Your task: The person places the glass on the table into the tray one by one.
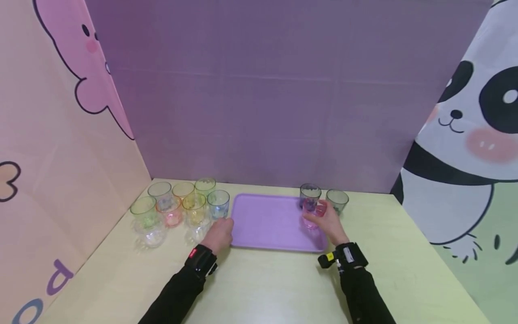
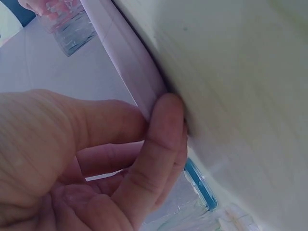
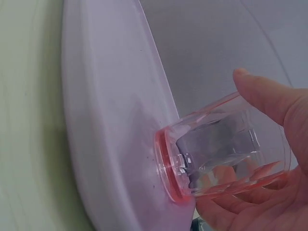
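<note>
Pink glass (image 1: 310, 222), head view: near the right edge of the tray (image 1: 263, 222), gripped by the right hand (image 1: 332, 226); left hand (image 1: 220, 235) at the left edge. Left wrist view: fingertips (image 2: 166, 113) pinch the rim (image 2: 130, 60). Right wrist view: base (image 3: 169, 166) faces the tray.

left fingers (image 2: 156, 149) pinch the lilac tray (image 2: 129, 53) by its rim.
</note>
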`<state>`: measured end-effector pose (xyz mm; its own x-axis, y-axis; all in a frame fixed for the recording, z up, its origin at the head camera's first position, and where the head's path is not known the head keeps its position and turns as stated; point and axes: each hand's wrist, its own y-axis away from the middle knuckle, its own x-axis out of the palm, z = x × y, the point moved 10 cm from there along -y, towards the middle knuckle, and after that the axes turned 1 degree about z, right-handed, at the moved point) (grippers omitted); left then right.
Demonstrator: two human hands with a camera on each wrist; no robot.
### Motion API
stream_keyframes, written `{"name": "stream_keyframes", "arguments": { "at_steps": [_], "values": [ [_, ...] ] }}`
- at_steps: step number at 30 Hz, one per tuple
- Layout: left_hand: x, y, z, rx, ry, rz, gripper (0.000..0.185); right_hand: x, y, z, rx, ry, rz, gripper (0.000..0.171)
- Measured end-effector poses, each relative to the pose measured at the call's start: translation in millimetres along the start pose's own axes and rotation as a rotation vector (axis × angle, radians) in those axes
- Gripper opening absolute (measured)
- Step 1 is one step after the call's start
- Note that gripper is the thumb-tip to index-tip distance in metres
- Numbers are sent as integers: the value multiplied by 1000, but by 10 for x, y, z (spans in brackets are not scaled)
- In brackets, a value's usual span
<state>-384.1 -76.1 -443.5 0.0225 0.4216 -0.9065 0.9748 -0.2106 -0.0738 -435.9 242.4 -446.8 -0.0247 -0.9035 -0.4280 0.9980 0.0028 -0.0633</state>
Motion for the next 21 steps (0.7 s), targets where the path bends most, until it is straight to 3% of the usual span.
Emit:
{"name": "stream_keyframes", "arguments": {
  "at_steps": [14, 21],
  "values": [
    [11, 12, -7, 21, -22, -17, 12, -125, 50, 114, -32, 58, -50, 93],
    [-26, 7, -30, 23, -42, -24, 12, -376, 55, 222, -115, -25, -224, 65]
  ]
}}
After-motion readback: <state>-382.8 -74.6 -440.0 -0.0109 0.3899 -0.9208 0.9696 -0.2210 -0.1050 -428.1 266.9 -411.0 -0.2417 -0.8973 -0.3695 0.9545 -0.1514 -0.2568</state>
